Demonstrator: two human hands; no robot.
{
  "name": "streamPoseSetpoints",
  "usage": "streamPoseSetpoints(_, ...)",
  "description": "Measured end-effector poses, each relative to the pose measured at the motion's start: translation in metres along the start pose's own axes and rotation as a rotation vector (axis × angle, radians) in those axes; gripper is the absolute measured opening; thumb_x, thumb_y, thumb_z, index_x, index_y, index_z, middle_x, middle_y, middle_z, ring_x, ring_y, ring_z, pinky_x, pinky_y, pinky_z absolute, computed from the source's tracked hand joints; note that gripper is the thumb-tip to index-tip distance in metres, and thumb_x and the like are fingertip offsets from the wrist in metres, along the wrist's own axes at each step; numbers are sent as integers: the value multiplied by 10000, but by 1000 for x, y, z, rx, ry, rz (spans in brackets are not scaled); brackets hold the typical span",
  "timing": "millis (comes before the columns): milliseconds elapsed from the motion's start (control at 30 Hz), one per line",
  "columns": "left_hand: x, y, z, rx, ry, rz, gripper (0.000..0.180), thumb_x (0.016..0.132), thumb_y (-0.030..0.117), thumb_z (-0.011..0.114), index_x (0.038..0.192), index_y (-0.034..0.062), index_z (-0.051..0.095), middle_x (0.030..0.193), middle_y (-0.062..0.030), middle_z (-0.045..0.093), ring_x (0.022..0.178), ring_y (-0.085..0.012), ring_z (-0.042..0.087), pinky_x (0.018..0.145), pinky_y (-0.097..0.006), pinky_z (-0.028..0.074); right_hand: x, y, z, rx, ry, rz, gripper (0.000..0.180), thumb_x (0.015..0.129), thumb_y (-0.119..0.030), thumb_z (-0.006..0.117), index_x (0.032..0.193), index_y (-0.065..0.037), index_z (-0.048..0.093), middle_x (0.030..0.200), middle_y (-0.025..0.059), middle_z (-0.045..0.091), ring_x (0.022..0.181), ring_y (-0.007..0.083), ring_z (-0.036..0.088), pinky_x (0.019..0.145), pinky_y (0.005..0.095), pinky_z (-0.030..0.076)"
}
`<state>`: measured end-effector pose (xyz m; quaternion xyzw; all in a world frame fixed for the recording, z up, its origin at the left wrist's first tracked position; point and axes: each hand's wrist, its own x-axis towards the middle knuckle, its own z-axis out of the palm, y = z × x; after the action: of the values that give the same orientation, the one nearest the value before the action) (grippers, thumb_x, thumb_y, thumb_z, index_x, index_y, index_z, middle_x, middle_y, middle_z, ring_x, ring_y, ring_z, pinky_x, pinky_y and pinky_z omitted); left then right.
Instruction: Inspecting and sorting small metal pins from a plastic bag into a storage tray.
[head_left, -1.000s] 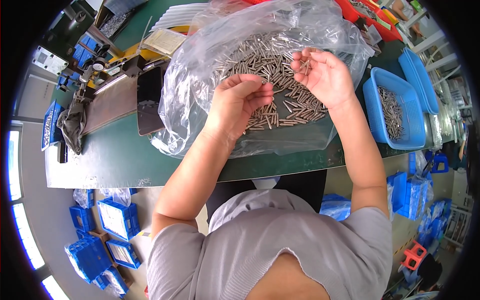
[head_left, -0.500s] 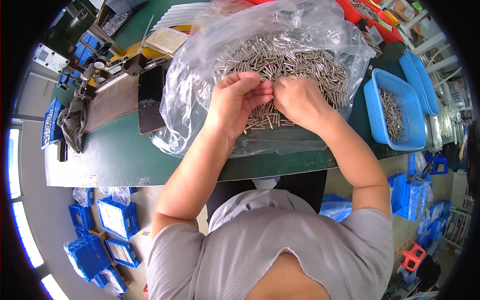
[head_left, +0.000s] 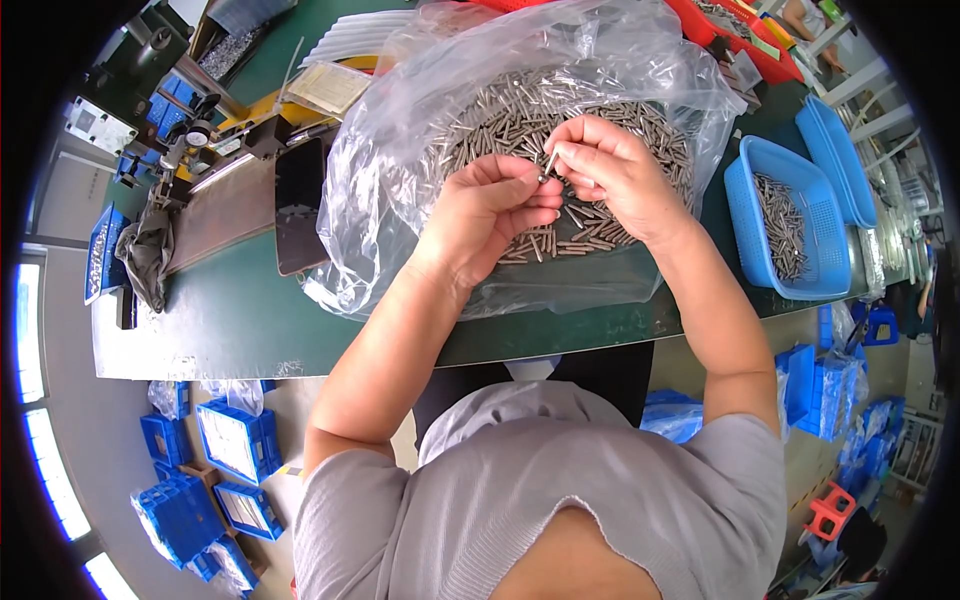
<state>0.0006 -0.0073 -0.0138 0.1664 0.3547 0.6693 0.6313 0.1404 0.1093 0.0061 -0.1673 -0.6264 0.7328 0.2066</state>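
Observation:
A heap of small pointed metal pins [head_left: 500, 118] lies on a clear plastic bag [head_left: 375, 225] spread over the green table. Above the heap, my right hand [head_left: 635, 188] pinches one slim metal pin [head_left: 551, 164] between thumb and fingertips, held nearly upright. My left hand [head_left: 472, 215] is just left of it, thumb and index finger closed at the pin's lower end. A small dark bit shows at those left fingertips; its kind is too small to tell. The other left fingers are loosely curled over the heap.
On the right stands a blue basket [head_left: 741, 215] with more pins, beside stacked blue trays [head_left: 815, 135]. A dark phone-like slab [head_left: 298, 205] lies left of the bag. Measuring equipment [head_left: 198, 130] stands farther left. At the back right is a red tray [head_left: 775, 68].
My right hand has lifted and turned out of the heap, now showing a pin in its fingertips. My left hand has shifted slightly right toward it.

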Motion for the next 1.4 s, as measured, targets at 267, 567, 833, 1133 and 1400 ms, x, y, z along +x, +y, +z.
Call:
streamPoseSetpoints(267, -1, 0, -1, -30, -9, 14, 58, 863, 13, 525, 902, -27, 541, 854, -159, 626, 785, -239, 641, 719, -329, 546, -3, -3, 6, -112, 2, -1, 118, 880, -116, 532, 927, -21, 581, 786, -11, 561, 664, 27, 462, 568, 172, 372)
streamPoseSetpoints(567, -1, 0, 1, -6, 12, 39, 57, 852, 12, 535, 888, -30, 547, 835, -162, 626, 755, -236, 634, 707, -331, 544, 4, 1, -8, 66, 204, -11, 153, 847, -166, 549, 884, -21, 581, 680, -31, 495, 523, 35, 380, 442, 188, 304)
streamPoseSetpoints(833, 1, 4, 1, -14, 148, 122, 101, 873, 39, 507, 915, -37, 558, 858, -188, 624, 784, -251, 630, 725, -335, 540, 13, 6, -57, 435, 50, 95, 178, 869, -181, 504, 905, -15, 556, 818, 33, 570, 637, 90, 488, 523, 211, 385)
streamPoseSetpoints(1133, -2, 7, 0, -9, 139, 115, 116, 871, 48, 512, 940, -38, 548, 856, -182, 620, 793, -249, 628, 724, -334, 540, 0, 9, -8, -1501, 159, -265, 179, 712, -247, 676, 812, -102, 642, 722, 80, 628, 687, 262, 623, 601, 376, 483)
streamPoseSetpoints(1400, -1, 7, -2, -1, 144, 118, 121, 872, 49, 510, 950, -38, 543, 847, -178, 622, 783, -246, 631, 718, -333, 541, -2, 18, 2, -1768, 101, -484, 76, 717, -129, 580, 691, -60, 560, 656, 91, 580, 657, 271, 605, 553, 384, 484)
